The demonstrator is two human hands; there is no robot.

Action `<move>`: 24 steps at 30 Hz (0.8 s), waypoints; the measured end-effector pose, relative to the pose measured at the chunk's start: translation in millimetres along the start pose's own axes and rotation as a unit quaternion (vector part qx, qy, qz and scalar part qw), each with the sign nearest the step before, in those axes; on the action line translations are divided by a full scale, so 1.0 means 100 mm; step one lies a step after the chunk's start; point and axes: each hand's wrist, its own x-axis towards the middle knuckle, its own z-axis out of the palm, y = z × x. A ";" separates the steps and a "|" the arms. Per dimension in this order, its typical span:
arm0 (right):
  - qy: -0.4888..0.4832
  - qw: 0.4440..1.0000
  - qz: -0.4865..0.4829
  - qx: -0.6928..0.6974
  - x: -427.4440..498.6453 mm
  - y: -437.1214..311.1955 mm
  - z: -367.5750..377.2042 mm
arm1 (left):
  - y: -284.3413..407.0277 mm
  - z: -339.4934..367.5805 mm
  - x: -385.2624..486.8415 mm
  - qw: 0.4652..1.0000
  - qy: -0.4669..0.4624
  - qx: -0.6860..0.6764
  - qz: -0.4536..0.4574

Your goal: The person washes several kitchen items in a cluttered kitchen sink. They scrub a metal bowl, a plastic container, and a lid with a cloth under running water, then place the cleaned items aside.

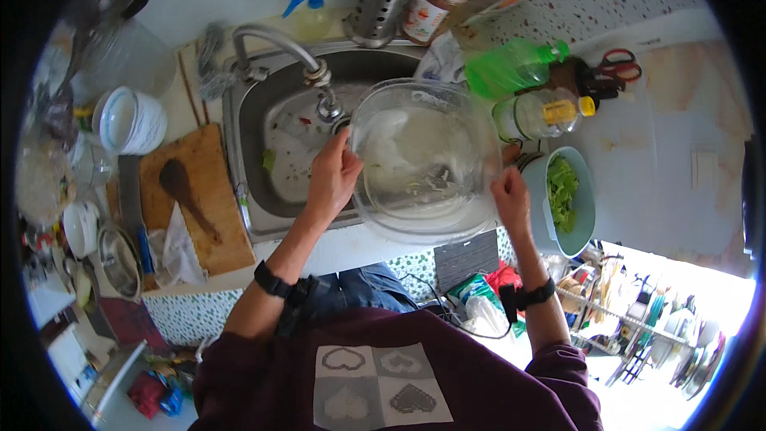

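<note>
A clear plastic basin [428,155] hangs over the right part of the steel sink [251,102], gripped at its rim from both sides. My left hand [335,169] pinches the left rim, and my right hand [513,194] holds the right one. Cloudy liquid or wet film seems to show inside the basin; blur hides how much. Left of it, the curved faucet [281,45] reaches over the sink. Bits of food and a green leaf scrap [268,160] lie on the sink floor.
To the right are a green bottle [508,69], a yellow-capped bottle [508,120], a pale green tub [540,215] with leafy greens [562,191] and red-handled scissors [620,66]. On the left lie a cutting board [227,215], a wooden spoon [185,191] and stacked white bowls [134,123].
</note>
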 end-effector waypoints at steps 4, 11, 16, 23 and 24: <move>-0.058 0.998 -0.022 -0.022 0.68 0.56 -0.26 | -0.09 0.23 -0.14 0.965 -0.026 -0.167 -0.201; -0.165 0.878 -0.277 -0.355 1.34 -1.45 -0.07 | -0.36 0.56 -0.42 0.864 -0.023 -0.312 -0.395; -0.188 0.823 -0.368 -0.390 1.75 -2.05 0.84 | -0.59 0.52 -0.56 0.804 -0.019 -0.413 -0.427; -0.270 0.758 -0.282 -0.523 1.60 -3.17 1.10 | -0.56 0.76 -0.51 0.726 -0.057 -0.535 -0.429; -0.273 0.769 -0.283 -0.504 1.75 -3.04 1.02 | -0.51 0.80 -0.45 0.740 -0.082 -0.513 -0.427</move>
